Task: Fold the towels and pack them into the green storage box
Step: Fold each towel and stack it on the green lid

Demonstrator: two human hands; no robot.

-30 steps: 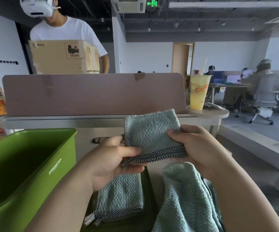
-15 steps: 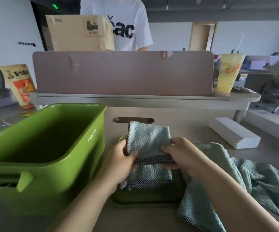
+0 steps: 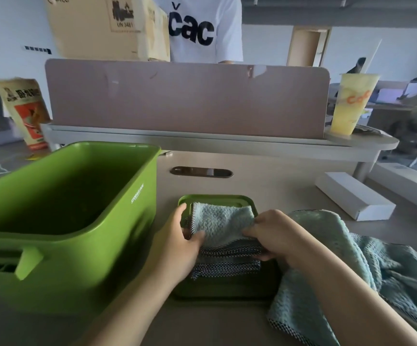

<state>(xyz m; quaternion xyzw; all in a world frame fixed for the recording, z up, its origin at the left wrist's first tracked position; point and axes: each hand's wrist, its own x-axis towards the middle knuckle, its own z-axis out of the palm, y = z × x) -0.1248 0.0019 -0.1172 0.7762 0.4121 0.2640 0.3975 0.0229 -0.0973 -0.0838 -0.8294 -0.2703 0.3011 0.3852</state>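
Observation:
A folded pale blue towel [image 3: 221, 224] with a checked hem lies on top of another folded towel [image 3: 225, 268], and both rest on the green lid [image 3: 217, 199] in the middle of the desk. My left hand [image 3: 178, 242] grips the top towel's left edge. My right hand [image 3: 275, 236] pinches its right edge. The green storage box [image 3: 137, 213] stands open at the left, and its inside looks dark and bare. Unfolded pale blue towels [image 3: 340, 270] lie heaped at the right, under my right forearm.
A white flat carton [image 3: 355, 202] lies at the right of the desk. Behind it a divider panel [image 3: 187, 98] runs across, with a yellow drink cup [image 3: 352, 103] at its right end and a snack bag [image 3: 25, 111] at the left. A person holding a cardboard box [image 3: 107, 26] stands beyond.
Both hands have lowered the folded towel from mid-air onto the other folded towel on the lid. My view has tilted down toward the desk.

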